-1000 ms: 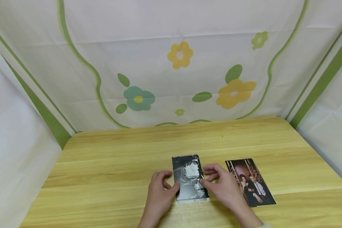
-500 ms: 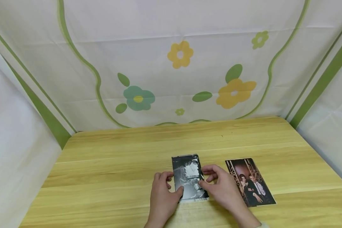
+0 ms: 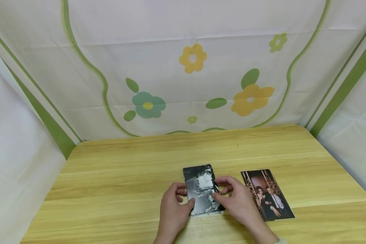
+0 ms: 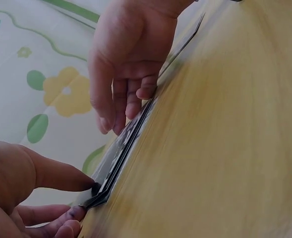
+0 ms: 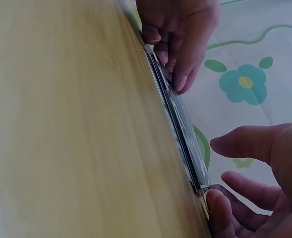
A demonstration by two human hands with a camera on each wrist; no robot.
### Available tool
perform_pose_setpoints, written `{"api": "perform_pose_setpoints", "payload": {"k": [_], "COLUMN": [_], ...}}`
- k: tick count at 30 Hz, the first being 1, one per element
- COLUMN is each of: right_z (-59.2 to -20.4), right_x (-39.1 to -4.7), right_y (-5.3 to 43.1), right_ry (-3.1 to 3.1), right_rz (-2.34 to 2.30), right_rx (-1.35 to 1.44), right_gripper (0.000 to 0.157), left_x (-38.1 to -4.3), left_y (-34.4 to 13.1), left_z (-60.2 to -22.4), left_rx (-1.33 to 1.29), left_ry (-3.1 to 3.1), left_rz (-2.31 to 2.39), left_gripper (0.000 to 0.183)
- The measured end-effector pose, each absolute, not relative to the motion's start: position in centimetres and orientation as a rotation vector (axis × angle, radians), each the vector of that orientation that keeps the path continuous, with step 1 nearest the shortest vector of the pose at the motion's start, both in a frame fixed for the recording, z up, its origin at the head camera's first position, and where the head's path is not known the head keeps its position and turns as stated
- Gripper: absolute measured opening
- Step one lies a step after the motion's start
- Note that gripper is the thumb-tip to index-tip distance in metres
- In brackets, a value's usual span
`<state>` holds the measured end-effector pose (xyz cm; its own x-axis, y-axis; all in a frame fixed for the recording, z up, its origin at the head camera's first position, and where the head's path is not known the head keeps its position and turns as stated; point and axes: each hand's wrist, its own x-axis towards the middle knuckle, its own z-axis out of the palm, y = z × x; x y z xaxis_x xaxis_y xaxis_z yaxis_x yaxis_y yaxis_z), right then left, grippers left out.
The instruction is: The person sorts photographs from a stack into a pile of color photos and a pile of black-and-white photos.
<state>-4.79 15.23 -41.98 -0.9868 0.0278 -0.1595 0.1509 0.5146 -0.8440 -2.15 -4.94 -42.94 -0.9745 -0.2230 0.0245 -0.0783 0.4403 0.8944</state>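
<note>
A stack of photo prints (image 3: 201, 189) lies in front of me, a black-and-white picture on top, with edges of lower prints peeking out at its near side. My left hand (image 3: 174, 210) pinches the stack's left edge, thumb on top and fingers beneath, as the left wrist view shows at the lifted corner (image 4: 97, 197). On the opposite side my right hand (image 3: 238, 200) touches the edge with loosely bent fingers. Its thumb (image 5: 240, 142) is raised off the prints in the right wrist view. From the side, the layers (image 5: 173, 119) look slightly uneven.
A colour photo (image 3: 269, 195) of two people lies on the wooden table (image 3: 116, 183), right of the stack and partly behind my right forearm. White cloth (image 3: 170, 20) with flowers and green lines hangs beyond the table and at both sides.
My left hand has moved slightly right, its thumb further over the stack. The top print has turned a little and shifted left at its far end. My right hand has shifted slightly left.
</note>
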Motion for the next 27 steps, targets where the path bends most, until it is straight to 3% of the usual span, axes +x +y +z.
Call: {"api": "perform_pose_setpoints", "payload": {"k": [27], "right_z": [-41.93], "right_x": [-4.71], "right_y": [15.10], "right_ry": [2.441], "right_rz": [-1.768], "right_rx": [0.177], "right_gripper": [0.048], "left_x": [-2.36], "left_y": [-5.93], "left_z": [-42.20], "left_rx": [0.391], "left_ry": [-2.409], "left_rz": [-1.897], "left_gripper": [0.043]}}
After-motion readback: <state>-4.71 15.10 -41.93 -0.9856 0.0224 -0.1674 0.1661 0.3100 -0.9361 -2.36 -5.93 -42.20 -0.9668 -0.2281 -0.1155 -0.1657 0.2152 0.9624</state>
